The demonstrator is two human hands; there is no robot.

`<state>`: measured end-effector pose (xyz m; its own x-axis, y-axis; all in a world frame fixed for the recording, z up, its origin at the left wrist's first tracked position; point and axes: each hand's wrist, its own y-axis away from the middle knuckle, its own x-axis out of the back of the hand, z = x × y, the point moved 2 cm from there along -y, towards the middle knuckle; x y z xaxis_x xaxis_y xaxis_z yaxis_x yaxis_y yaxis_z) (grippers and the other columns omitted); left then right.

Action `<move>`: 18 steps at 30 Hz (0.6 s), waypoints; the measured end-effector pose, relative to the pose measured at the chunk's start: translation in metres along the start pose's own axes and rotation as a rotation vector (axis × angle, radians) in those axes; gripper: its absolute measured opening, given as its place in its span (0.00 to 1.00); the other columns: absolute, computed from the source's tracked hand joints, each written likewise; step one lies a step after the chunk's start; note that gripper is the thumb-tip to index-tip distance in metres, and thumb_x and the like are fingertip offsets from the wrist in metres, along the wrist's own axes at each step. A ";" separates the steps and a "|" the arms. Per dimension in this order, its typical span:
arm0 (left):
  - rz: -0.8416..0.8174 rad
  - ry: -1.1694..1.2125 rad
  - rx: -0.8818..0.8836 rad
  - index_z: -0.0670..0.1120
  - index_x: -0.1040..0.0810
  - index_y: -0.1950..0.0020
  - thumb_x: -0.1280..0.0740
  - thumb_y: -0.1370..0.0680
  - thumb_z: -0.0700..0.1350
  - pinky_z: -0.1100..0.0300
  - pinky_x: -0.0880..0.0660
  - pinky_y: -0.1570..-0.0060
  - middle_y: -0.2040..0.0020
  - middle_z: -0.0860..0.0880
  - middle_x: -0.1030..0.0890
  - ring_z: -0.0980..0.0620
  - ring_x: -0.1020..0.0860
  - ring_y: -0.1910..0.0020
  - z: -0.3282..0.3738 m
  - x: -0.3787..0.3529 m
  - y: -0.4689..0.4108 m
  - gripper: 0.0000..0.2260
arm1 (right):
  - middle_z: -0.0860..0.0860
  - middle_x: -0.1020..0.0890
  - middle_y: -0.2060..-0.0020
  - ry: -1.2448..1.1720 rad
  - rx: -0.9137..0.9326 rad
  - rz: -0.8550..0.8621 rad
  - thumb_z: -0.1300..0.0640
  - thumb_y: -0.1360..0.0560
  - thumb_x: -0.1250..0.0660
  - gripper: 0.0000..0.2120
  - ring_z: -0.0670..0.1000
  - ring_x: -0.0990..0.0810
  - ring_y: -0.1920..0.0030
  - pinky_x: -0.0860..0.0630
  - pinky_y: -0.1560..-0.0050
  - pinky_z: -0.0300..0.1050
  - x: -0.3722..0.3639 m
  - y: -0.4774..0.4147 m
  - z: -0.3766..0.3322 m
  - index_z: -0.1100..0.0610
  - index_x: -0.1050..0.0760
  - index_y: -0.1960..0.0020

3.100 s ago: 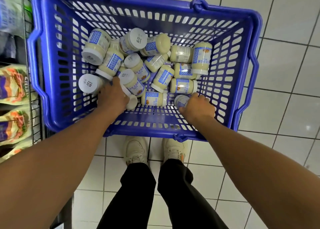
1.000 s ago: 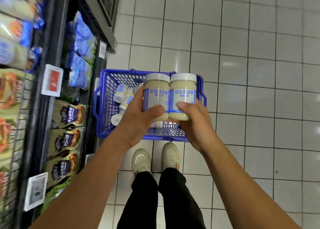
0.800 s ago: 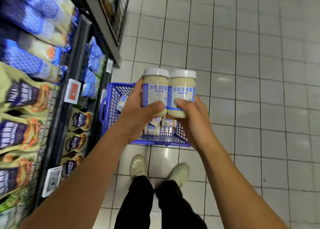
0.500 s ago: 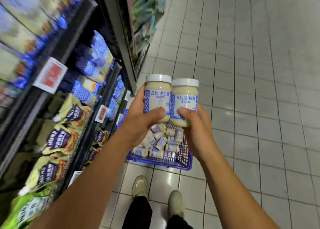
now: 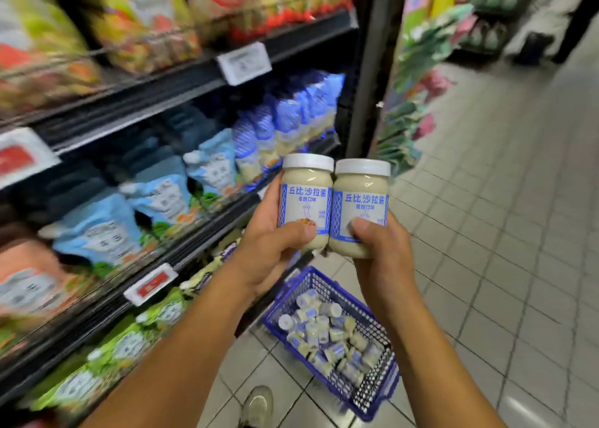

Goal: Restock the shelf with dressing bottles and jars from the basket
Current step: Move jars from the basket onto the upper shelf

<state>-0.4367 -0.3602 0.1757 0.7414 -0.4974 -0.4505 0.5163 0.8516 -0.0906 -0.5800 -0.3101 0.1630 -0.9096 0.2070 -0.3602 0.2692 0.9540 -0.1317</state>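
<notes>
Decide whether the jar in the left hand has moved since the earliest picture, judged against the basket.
Yes. The jar has risen out of the basket; the left hand holds it upright, well above it.

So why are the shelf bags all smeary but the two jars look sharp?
In the head view, the pale blue bags on the dark shelves are smeared by motion blur, worst at left; the white-lidded cream dressing jar in the left hand and the matching jar in the right hand are sharp, blue labels readable; the grey floor tiles carry a faint glare patch at lower right.
</notes>
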 end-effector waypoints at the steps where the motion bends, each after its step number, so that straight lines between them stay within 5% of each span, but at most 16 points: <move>1: 0.028 -0.004 -0.033 0.40 0.39 0.25 0.29 0.35 0.36 0.50 0.20 0.51 0.40 0.40 0.21 0.44 0.20 0.45 0.015 0.002 0.012 0.40 | 0.56 0.16 0.59 -0.013 0.006 -0.043 0.50 0.36 0.31 0.16 0.55 0.18 0.61 0.22 0.61 0.48 -0.016 0.002 -0.005 0.55 0.19 0.51; 3: 0.091 -0.033 -0.097 0.42 0.37 0.26 0.29 0.36 0.36 0.51 0.20 0.51 0.40 0.41 0.21 0.44 0.20 0.44 0.043 0.010 0.038 0.39 | 0.53 0.16 0.62 -0.058 0.011 -0.118 0.50 0.37 0.30 0.16 0.51 0.18 0.63 0.23 0.65 0.41 -0.046 0.007 -0.013 0.55 0.20 0.52; 8: 0.206 -0.113 -0.242 0.44 0.36 0.27 0.30 0.35 0.36 0.50 0.21 0.49 0.40 0.43 0.20 0.45 0.20 0.43 0.108 0.030 0.115 0.36 | 0.58 0.15 0.50 -0.093 0.002 -0.309 0.50 0.35 0.30 0.20 0.60 0.18 0.49 0.23 0.45 0.58 -0.130 0.033 -0.025 0.58 0.19 0.46; 13: 0.338 -0.185 -0.379 0.40 0.38 0.25 0.30 0.36 0.37 0.46 0.24 0.43 0.37 0.40 0.22 0.42 0.23 0.40 0.169 0.045 0.200 0.39 | 0.55 0.14 0.52 -0.134 0.008 -0.480 0.49 0.35 0.31 0.21 0.56 0.17 0.51 0.22 0.52 0.49 -0.215 0.076 -0.039 0.58 0.20 0.46; 18: 0.466 -0.246 -0.494 0.44 0.33 0.30 0.30 0.37 0.37 0.57 0.20 0.53 0.43 0.44 0.19 0.47 0.19 0.48 0.230 0.055 0.294 0.35 | 0.53 0.14 0.54 -0.213 -0.001 -0.661 0.49 0.35 0.30 0.20 0.52 0.16 0.55 0.21 0.59 0.45 -0.305 0.136 -0.054 0.57 0.20 0.45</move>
<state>-0.1455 -0.1756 0.3282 0.9423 -0.0374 -0.3328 -0.0883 0.9308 -0.3548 -0.2831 -0.2315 0.3043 -0.8008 -0.4643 -0.3782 -0.3200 0.8656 -0.3852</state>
